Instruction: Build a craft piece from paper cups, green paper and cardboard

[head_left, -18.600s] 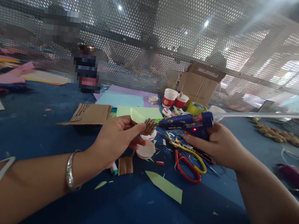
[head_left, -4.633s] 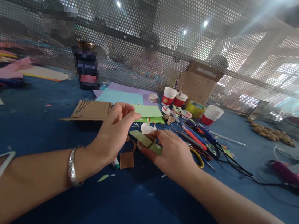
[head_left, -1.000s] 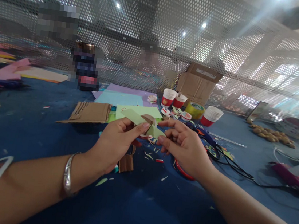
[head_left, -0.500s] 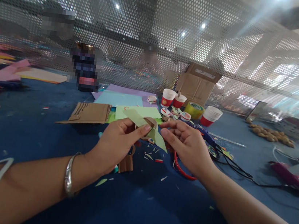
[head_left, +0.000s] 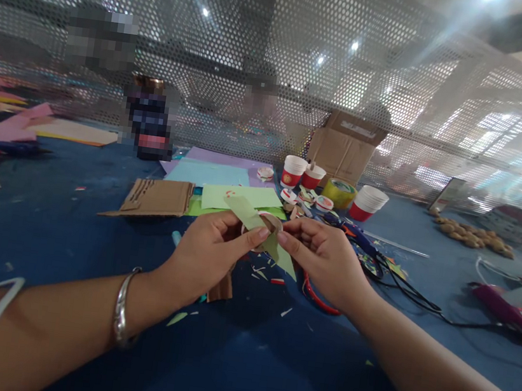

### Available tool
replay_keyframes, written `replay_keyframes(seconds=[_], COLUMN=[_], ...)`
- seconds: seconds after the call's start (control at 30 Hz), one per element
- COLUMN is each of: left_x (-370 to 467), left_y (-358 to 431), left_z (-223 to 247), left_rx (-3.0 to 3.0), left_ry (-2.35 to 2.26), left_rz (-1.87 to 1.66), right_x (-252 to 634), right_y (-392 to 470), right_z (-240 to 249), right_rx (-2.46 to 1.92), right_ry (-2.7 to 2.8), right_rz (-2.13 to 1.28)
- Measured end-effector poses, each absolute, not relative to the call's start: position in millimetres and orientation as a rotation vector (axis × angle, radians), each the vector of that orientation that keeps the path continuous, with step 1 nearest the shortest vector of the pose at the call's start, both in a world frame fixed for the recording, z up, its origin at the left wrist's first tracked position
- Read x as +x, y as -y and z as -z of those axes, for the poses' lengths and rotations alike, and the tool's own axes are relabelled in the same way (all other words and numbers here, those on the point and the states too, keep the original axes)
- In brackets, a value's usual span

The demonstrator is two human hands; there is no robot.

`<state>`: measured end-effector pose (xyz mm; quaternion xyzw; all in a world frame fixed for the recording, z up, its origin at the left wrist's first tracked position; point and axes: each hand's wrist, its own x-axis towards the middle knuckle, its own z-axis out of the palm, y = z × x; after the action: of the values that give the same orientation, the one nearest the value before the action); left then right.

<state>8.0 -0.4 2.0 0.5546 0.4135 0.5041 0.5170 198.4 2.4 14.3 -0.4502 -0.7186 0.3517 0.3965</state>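
Note:
Between my fingertips is a small paper ring (head_left: 273, 221) with a pale green paper strip (head_left: 242, 211) lying across it. My left hand (head_left: 208, 249) is closed, thumb on top, gripping the strip and ring from the left. On the other side my right hand (head_left: 332, 256) pinches the ring's right edge between thumb and fingers. One end of the strip sticks up to the left, and the other hangs down between my hands. Under my right hand lies a red looped handle (head_left: 319, 297), partly hidden. A brown corrugated cardboard piece (head_left: 221, 285) is below my left hand.
Paper scraps (head_left: 258, 272) litter the blue table (head_left: 238, 366). Behind my hands are light green paper (head_left: 222, 195), flat cardboard (head_left: 159, 198), red-and-white paper cups (head_left: 293, 173) and yellow tape (head_left: 339, 194). A glue gun (head_left: 356, 235) with a black cable lies right. A perforated metal screen (head_left: 203, 53) stands behind.
My right hand has moved left and now pinches the ring, which it was apart from before. The ring and green strip have tilted and shifted slightly down and right.

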Motion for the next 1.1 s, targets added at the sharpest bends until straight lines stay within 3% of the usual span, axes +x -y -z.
replay_keyframes(seconds=[0.3, 0.43, 0.87, 1.1], left_x=[6, 6, 5, 5], left_y=[-5, -10, -13, -19], left_z=[2, 3, 5, 5], left_rx=[1.303, 1.222, 1.179, 1.193], left_ry=[-1.025, -1.161, -1.128, -1.108], left_rz=[-1.174, -1.201, -1.257, -1.328], right_x=[212, 236, 259, 275], right_y=[-4, -17, -14, -28], right_z=[-24, -35, -53, -51], right_rx=[-1.164, -1.305, -1.842, -2.045], right_ry=[1.926, 1.968, 2.698, 2.443], right_rz=[-0.685, -0.439, -0.487, -0.099])
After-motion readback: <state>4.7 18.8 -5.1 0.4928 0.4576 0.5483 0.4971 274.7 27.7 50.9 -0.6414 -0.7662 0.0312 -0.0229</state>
